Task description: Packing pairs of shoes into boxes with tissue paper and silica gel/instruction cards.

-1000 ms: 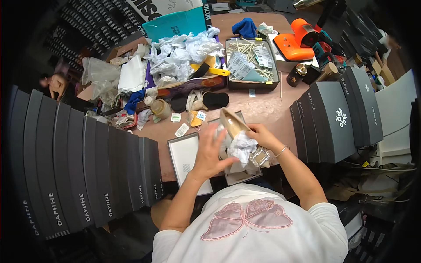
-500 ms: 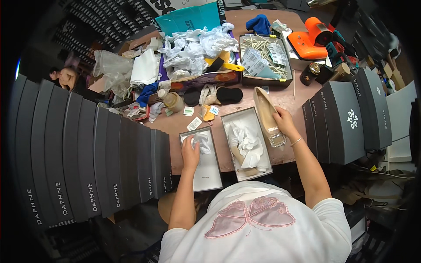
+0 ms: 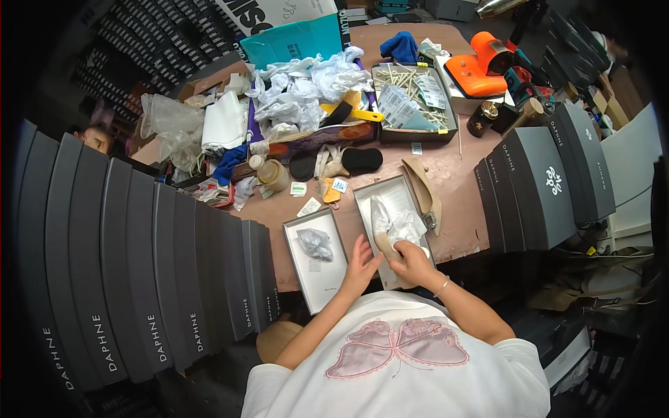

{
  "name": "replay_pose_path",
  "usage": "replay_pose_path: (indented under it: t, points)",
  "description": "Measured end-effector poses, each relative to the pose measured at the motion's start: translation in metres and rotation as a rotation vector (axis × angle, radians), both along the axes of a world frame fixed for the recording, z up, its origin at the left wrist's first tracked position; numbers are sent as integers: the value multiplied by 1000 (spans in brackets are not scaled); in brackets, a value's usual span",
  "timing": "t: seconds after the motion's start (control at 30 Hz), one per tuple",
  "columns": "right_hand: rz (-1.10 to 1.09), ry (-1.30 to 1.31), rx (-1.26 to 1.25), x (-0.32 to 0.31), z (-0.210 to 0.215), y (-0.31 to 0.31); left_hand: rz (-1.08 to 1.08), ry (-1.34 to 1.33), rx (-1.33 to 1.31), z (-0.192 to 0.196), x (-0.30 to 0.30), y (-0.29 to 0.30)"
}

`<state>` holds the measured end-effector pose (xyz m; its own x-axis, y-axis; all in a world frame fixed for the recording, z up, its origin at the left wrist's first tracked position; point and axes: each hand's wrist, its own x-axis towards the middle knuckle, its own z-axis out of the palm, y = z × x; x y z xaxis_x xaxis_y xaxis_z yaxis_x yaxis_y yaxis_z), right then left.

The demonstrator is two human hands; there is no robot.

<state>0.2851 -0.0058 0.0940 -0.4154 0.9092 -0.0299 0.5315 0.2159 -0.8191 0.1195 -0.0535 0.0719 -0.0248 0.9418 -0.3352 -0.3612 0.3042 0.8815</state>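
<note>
A grey shoe box (image 3: 368, 197) with a white inside stands in front of me. In it a beige shoe (image 3: 385, 245) lies against white tissue paper (image 3: 408, 228). My right hand (image 3: 415, 265) grips this shoe at the near end of the box. Beside it, my left hand (image 3: 361, 263) is open, fingers apart, over the left edge of the box. The other beige shoe (image 3: 420, 188), with a glittering buckle, rests on the table right of the box. To the left, the box lid (image 3: 322, 289) lies inside up, holding a crumpled paper ball (image 3: 315, 244).
Stacked dark shoe boxes (image 3: 178, 258) line the left, with more boxes (image 3: 533, 188) at right. Farther back are a bin of crumpled paper (image 3: 300, 90), a box of sticks and labels (image 3: 418, 97), an orange device (image 3: 481, 66) and a bottle (image 3: 273, 174). A person (image 3: 96, 139) appears far left.
My right hand has put the buckled shoe on the table and moved left to the shoe in the box. My left hand has let go of the paper ball and moved right.
</note>
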Motion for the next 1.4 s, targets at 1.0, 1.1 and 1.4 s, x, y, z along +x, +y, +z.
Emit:
replay_pose_path:
  t: [1.0,1.1,1.4]
  points:
    - [163,146,307,-49,17,27,127,-733,-381,34,-30,-6]
    - [251,-212,356,-57,28,21,261,-474,-348,27,-8,-11]
    - [-250,864,-578,-11,-7,31,62,-882,-478,44,-48,-10]
